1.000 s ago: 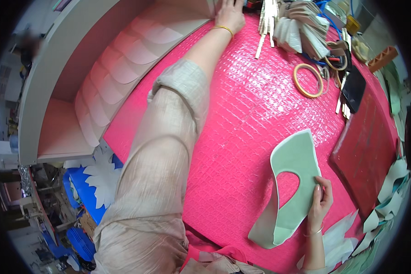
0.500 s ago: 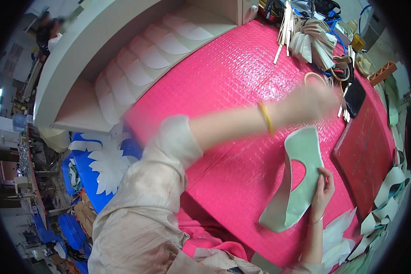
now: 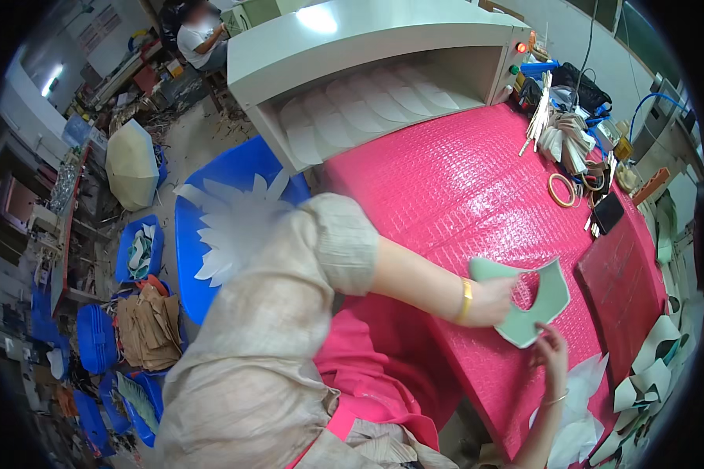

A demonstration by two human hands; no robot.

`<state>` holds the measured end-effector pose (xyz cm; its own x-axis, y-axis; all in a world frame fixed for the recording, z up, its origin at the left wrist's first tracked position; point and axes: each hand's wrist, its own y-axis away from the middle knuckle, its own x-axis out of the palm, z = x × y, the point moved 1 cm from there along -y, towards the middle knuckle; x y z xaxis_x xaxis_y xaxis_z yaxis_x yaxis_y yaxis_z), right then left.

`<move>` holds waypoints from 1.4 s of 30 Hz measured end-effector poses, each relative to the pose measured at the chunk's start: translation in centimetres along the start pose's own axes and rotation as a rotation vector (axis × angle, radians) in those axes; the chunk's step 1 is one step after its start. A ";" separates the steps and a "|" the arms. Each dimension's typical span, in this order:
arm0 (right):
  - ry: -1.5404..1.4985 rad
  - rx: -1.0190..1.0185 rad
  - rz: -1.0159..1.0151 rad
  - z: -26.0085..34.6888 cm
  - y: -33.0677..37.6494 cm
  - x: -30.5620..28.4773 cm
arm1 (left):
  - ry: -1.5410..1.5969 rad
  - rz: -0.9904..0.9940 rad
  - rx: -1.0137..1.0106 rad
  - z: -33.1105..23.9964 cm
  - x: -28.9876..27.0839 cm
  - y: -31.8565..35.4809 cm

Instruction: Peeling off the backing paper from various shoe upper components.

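Here's the pale green, curved, leather-like piece with a rounded cut-out (image 3: pixel 554 295), just left of the flat, dark red, four-sided board (image 3: pixel 626 285). The left hand (image 3: pixel 493 302), fingers curled in, pinches it beside the cut-out; the right hand (image 3: pixel 551 351), half open, meets its lower edge, grip unclear. It looks light and bendy; the broad solid ends should offer the surest hold.

No text, label, brand, number or sign can be read. A pale notice (image 3: pixel 99 30) on the wall (image 3: pixel 64 56) at the upper left bears faint reddish marks laid out like print, but they are too small and blurred to make out. On the white arched machine (image 3: pixel 383 31), any lettering near the red lamp (image 3: pixel 522 48) and the green lamp (image 3: pixel 514 69) is likewise too small to tell.
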<state>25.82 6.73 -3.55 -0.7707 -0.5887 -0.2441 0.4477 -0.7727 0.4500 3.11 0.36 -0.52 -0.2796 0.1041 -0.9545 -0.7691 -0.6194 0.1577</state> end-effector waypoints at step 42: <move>0.155 -0.790 -0.399 8.2 2.6 3.9 | 2.788 -1.249 -0.385 -1.2 0.9 -3.1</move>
<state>20.23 4.39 3.67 -0.8914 -0.2229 -0.3946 0.3853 -0.8311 -0.4010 5.98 1.42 -2.17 0.4378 0.0899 0.8946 -0.0100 -0.9944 0.1048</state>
